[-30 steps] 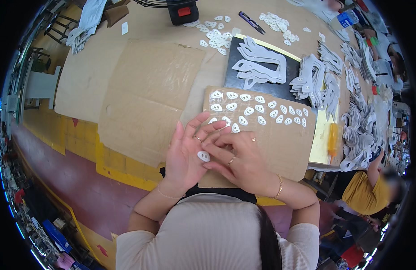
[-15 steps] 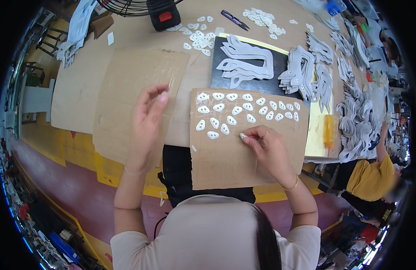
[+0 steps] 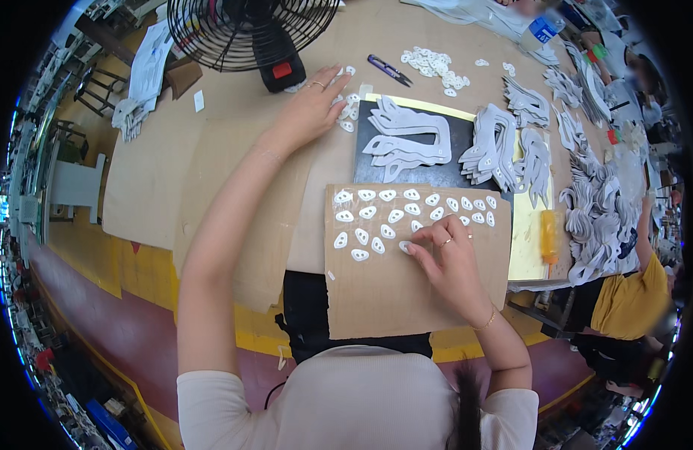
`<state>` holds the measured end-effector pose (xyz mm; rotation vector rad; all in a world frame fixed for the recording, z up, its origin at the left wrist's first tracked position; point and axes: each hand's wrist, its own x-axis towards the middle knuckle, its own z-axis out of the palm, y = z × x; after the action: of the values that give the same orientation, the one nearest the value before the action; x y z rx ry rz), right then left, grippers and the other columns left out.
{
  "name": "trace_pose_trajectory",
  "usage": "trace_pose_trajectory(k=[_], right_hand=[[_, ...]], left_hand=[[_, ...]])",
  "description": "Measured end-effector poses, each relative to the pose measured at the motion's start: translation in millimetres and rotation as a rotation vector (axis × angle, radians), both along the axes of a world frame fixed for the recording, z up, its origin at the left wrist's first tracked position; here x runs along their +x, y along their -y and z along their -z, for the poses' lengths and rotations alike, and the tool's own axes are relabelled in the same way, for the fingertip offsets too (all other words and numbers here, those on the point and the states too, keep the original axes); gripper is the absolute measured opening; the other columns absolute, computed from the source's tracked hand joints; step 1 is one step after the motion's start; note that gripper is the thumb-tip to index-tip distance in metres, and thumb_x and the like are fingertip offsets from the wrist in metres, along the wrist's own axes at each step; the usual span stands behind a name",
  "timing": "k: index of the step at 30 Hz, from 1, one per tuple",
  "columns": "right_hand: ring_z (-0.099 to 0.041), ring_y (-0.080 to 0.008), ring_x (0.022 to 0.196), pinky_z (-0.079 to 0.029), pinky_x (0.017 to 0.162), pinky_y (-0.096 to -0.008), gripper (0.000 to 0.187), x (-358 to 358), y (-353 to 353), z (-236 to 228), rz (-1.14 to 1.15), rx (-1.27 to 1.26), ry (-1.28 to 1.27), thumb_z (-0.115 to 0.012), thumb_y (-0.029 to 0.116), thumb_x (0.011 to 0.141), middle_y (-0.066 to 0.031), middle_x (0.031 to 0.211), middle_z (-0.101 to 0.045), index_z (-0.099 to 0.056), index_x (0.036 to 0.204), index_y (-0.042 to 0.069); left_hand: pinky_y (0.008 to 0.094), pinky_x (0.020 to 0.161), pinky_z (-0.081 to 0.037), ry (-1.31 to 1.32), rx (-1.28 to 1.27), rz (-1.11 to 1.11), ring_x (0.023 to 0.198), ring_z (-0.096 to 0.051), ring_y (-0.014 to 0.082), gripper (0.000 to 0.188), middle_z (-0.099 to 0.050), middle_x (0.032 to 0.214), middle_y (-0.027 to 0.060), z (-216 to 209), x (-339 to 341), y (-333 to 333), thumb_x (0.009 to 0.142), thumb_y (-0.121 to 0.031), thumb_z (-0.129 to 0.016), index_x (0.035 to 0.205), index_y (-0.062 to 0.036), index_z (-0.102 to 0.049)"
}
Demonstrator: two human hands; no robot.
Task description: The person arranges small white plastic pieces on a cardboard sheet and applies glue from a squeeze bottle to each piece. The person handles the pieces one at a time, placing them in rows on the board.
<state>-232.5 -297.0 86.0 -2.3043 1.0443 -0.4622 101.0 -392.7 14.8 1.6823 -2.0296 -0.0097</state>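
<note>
My right hand [image 3: 453, 259] is over a brown cardboard sheet [image 3: 391, 304]. Thumb and forefinger pinch a small white rounded-triangle piece with holes [image 3: 404, 246], low over the cardboard or touching it. Rows of similar white pieces [image 3: 388, 195] lie spaced out on the sheet's far half; my right hand hides some of them. Farther off to the left, my left hand [image 3: 313, 109] reaches across the table with its fingers apart. It lies over a loose pile of the same white pieces [image 3: 349, 112] and covers most of it.
Behind the sheet, grey cut-out parts [image 3: 406, 139] rest on a black board [image 3: 369, 169]. A black fan [image 3: 275, 64], thread snips [image 3: 389, 70] and another white pile [image 3: 435, 64] stand or lie farther back. At right are a yellow-orange tool [image 3: 548, 236] and grey stacks [image 3: 598, 202].
My left hand has moved away from beside the cardboard to the far pile, its arm now stretched out. The right hand stays at nearly the same spot. The view has tilted up, showing more fan.
</note>
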Motion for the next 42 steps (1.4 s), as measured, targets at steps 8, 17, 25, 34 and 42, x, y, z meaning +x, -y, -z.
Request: trace_pose_trajectory(k=[8, 17, 25, 34, 42], right_hand=[[-0.054, -0.0233, 0.084, -0.038, 0.082, -0.0365, 0.012, -4, 0, -8, -0.087, 0.031, 0.028, -0.071, 0.015, 0.081, -0.0061, 0.084, -0.054, -0.066, 0.086, 0.006], [-0.056, -0.0224, 0.08, -0.04, 0.076, -0.0348, 0.01, -10, 2, 1, -0.151, 0.048, 0.067, -0.07, 0.015, 0.081, -0.0052, 0.083, -0.056, -0.066, 0.084, 0.007], [-0.056, -0.0214, 0.076, -0.04, 0.072, -0.034, 0.009, -18, -2, 1, -0.222, -0.032, 0.051, -0.07, 0.015, 0.081, -0.0044, 0.081, -0.057, -0.066, 0.082, 0.007], [-0.056, -0.0203, 0.074, -0.04, 0.071, -0.0336, 0.008, -24, -4, 0, -0.218, -0.067, 0.06, -0.07, 0.014, 0.081, -0.0035, 0.079, -0.057, -0.065, 0.08, 0.007], [-0.056, -0.0208, 0.075, -0.04, 0.071, -0.0343, 0.007, -26, 3, -12, -0.202, -0.116, 0.083, -0.069, 0.013, 0.081, -0.0043, 0.079, -0.056, -0.066, 0.083, 0.007]], left_hand=[[0.043, 0.114, -0.026, 0.111, 0.277, 0.039, 0.138, -0.032, 0.0337, 0.046, -0.038, 0.147, 0.0181, 15, 4, 53, 0.098, -0.026, -0.041, 0.139, -0.0043, -0.044], [0.0452, 0.106, -0.033, 0.186, 0.079, 0.134, 0.126, -0.042, 0.0333, 0.044, -0.048, 0.134, 0.0154, 13, -6, 1, 0.095, -0.033, -0.052, 0.13, -0.0076, -0.052], [0.0428, 0.084, -0.045, 0.222, 0.079, 0.144, 0.1, -0.054, 0.0308, 0.026, -0.054, 0.105, 0.0124, 5, 0, 13, 0.091, -0.03, -0.056, 0.104, -0.0062, -0.054], [0.0451, 0.069, -0.049, 0.192, 0.157, -0.026, 0.076, -0.061, 0.0374, 0.021, -0.063, 0.084, 0.0178, 18, -11, 27, 0.09, -0.024, -0.054, 0.093, -0.0035, -0.053], [0.0318, 0.046, -0.043, -1.039, 0.326, -0.28, 0.056, -0.055, 0.018, 0.018, -0.055, 0.067, 0.009, -19, -1, 31, 0.092, -0.021, -0.052, 0.088, -0.0037, -0.052]])
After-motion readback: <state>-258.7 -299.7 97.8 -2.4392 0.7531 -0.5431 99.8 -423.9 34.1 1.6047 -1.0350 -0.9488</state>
